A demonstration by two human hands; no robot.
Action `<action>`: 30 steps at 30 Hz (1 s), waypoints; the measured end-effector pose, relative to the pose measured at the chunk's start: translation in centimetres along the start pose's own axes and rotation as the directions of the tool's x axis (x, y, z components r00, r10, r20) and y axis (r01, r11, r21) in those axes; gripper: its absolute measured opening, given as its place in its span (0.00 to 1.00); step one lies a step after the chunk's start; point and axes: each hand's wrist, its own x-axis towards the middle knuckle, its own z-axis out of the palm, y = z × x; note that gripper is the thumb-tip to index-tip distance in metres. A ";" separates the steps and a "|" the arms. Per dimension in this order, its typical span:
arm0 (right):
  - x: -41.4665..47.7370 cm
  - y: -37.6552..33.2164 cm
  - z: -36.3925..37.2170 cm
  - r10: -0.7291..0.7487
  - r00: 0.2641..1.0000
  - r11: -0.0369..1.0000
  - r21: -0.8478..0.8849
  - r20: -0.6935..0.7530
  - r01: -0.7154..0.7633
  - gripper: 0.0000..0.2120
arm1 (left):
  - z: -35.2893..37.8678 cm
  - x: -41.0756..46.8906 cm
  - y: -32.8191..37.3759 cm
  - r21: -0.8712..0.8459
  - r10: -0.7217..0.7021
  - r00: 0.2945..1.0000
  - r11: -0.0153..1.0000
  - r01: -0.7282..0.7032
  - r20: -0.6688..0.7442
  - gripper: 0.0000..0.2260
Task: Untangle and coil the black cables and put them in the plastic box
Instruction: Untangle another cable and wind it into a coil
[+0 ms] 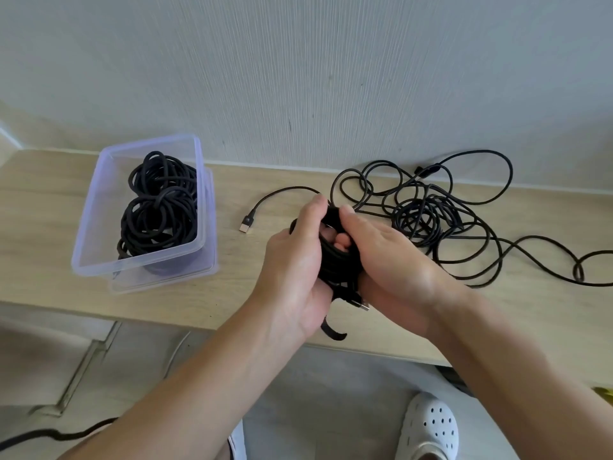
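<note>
Nearest the camera, a white perforated rubber clog (431, 426) is standing on the grey tiled floor (315, 393). A thin black cord (49, 436) is lying across the floor at the lower left.

Above the front edge of the pale wood-grain tabletop (49, 227), the left hand (295, 260) and the right hand (391, 257) are gripping a coiled bundle of black braided cable (335, 257) between them. The fingers of both hands are curling round the coil, and both thumbs are pressing on its top. The hands are covering most of the coil. A short black strap (333, 330) is hanging below the bundle.

A free cable end with a silver USB plug (245, 225) is lying on the tabletop just left of the hands. Farther left, a transparent rectangular plastic box (96, 227) is holding round coils of black cable (159, 207). The box is sitting on a flat clear plastic piece (212, 267).

To the right, a loose tangle of black cable (428, 214) is spreading over the tabletop up to the ribbed pale wall (298, 78).
</note>
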 end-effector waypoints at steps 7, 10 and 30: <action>-0.8 -0.3 -1.0 0.131 0.984 0.974 -0.202 0.117 -0.106 0.26 | -0.1 0.6 0.2 0.014 -0.014 1.000 1.000 0.014 -0.012 0.19; -0.8 -0.1 -1.6 0.118 0.981 0.977 -0.192 0.154 -0.087 0.27 | -0.1 0.7 0.3 -0.014 -0.028 1.000 1.000 0.028 0.014 0.17; -0.2 -0.2 -3.8 -0.099 0.993 0.916 -0.396 -0.058 0.068 0.09 | -0.3 0.3 0.8 -0.119 -0.077 0.990 0.989 0.090 0.116 0.18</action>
